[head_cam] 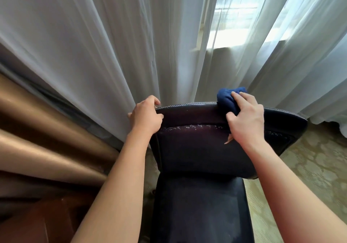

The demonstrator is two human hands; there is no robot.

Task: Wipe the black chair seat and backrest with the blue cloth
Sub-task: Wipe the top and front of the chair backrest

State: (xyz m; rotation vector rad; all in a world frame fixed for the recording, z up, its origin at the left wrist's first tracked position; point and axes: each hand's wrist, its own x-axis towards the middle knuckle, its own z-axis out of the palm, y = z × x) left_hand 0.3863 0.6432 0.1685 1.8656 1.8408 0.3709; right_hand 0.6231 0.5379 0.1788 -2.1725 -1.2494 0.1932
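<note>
Left hand (pixel 145 116): curled over the backrest's (pixel 197 148) top left corner.
Right hand (pixel 246 120): bunches the cloth (pixel 226 99) against the backrest's top edge.
Seat (pixel 202 210): below, bare.

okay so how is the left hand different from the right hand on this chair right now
The left hand grips the bare left corner of the backrest, while the right hand sits nearer the middle of the top edge. The left hand holds no cloth, while the right hand holds the bunched blue cloth against that edge. The left hand's fingers curl over the corner; the right hand's spread across the cloth. Both rest on top of the backrest, above the seat.
</note>
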